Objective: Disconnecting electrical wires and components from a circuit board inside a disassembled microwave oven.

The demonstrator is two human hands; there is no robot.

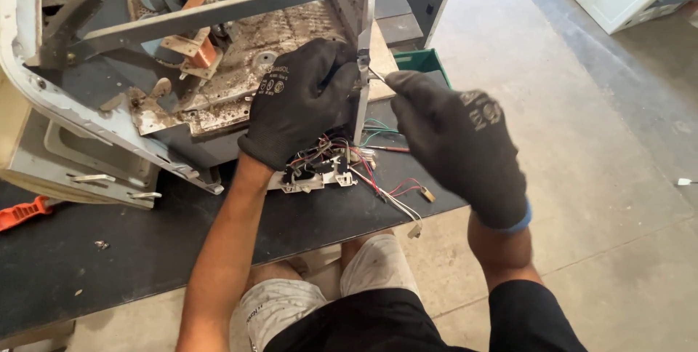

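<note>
Two gloved hands, left hand (302, 101) gripping appliance frame (361, 46), right hand (458, 141) holding screwdriver (376, 76)

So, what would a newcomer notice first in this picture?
Two black-gloved hands meet at the centre: the left hand grips the edge of the gutted appliance casing, the right hand holds a thin metal tool against it. Below them, a switch panel with coloured wires lies on the dark workbench. An orange-handled tool lies at far left.

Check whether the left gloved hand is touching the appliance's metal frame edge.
Touching. The head view shows the left hand with its fingers wrapped against the vertical frame edge, no gap visible.
</note>
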